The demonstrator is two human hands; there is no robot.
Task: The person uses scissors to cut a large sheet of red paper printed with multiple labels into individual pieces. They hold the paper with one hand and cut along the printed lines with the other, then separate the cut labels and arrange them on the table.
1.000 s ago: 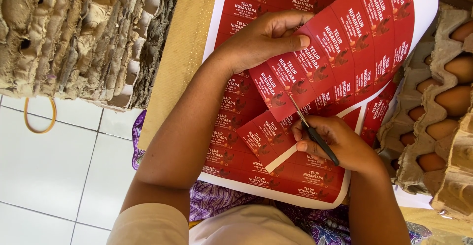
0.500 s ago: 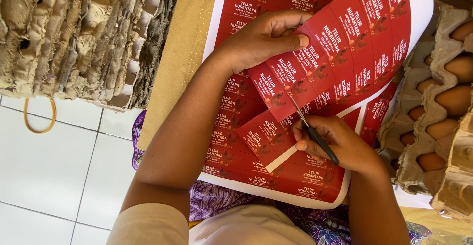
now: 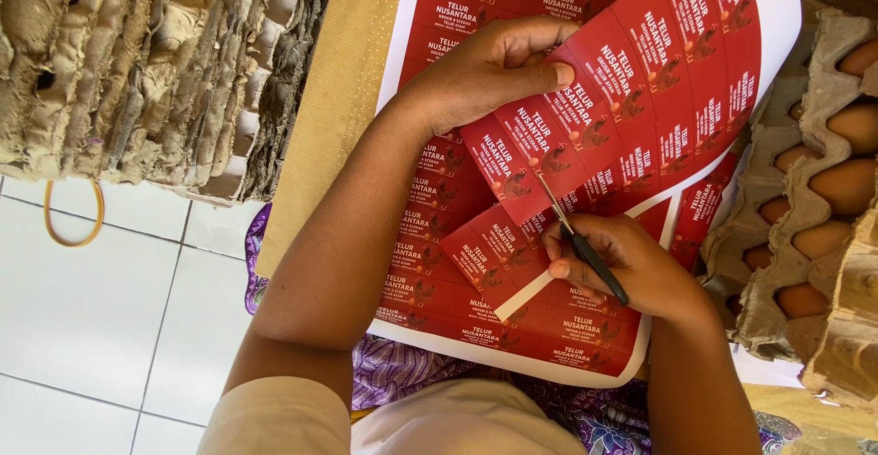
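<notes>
My left hand (image 3: 485, 71) pinches a sheet of red printed labels (image 3: 640, 80), thumb on top, holding it up off the lap. My right hand (image 3: 622, 263) grips a pair of small black-handled scissors (image 3: 576, 235), whose blades sit in a cut along the lower edge of that held sheet. A partly cut strip of labels (image 3: 494, 258) with a white margin hangs down below the blades. Under both hands lies another sheet of the same red labels (image 3: 430, 190) with a white border.
A tall stack of grey pulp egg trays (image 3: 146, 71) stands at the upper left. Trays holding brown eggs (image 3: 823, 190) sit at the right. A brown board (image 3: 338, 98) lies under the sheets. A rubber band (image 3: 73, 226) lies on the white tiled floor.
The scissors have advanced a little along the cut, and the cut strip hangs lower. My left hand keeps the same hold on the sheet.
</notes>
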